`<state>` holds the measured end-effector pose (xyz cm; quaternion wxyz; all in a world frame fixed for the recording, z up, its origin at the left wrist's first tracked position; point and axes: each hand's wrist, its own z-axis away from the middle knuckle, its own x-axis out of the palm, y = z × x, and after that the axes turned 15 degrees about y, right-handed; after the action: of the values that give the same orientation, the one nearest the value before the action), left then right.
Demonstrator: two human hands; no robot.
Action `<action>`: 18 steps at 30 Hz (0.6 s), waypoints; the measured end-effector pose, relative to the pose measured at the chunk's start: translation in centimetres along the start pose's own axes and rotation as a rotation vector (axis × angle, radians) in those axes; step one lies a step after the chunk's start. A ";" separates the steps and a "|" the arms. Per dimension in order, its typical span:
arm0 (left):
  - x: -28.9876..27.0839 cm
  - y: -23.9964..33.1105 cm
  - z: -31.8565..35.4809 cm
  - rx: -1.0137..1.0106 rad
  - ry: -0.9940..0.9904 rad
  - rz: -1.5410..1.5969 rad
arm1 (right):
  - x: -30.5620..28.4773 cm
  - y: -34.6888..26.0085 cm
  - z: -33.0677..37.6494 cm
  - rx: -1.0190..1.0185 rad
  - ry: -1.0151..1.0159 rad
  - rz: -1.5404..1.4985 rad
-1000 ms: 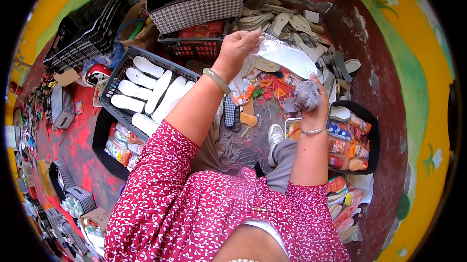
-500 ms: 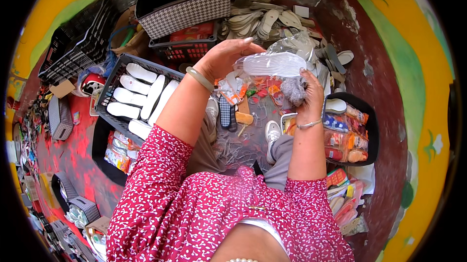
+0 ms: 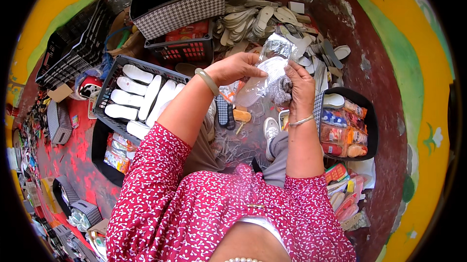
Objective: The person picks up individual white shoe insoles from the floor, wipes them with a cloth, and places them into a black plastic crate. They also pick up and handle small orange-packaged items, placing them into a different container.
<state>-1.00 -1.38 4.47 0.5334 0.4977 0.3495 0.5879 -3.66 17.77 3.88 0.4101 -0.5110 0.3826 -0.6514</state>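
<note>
Both hands have come together: left hand (image 3: 237,69) and right hand (image 3: 300,84) fingers now clamped on the clear-bagged insole (image 3: 266,74), bagging looks underway.

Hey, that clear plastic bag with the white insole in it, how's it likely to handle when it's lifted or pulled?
The clear plastic bag looks thin and crinkled, so it is probably floppy and light. Its glossy film may be slippery between the left hand and right hand. The white insole inside probably lends it some shape, though it would likely bend.
</note>
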 end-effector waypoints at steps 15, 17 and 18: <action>-0.2 0.3 -0.2 0.084 0.052 -0.008 | -0.7 -0.1 0.0 0.165 -0.185 0.096; -0.9 0.1 -0.3 0.048 0.076 -0.009 | -1.0 -0.1 -0.3 0.139 -0.188 0.082; -1.1 0.0 -0.4 0.031 0.088 -0.010 | -1.1 -0.1 -0.3 0.125 -0.186 0.095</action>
<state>-1.45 -2.41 4.15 0.5128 0.4778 0.3840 0.6011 -3.85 18.86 3.54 0.5054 -0.5238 0.3254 -0.6036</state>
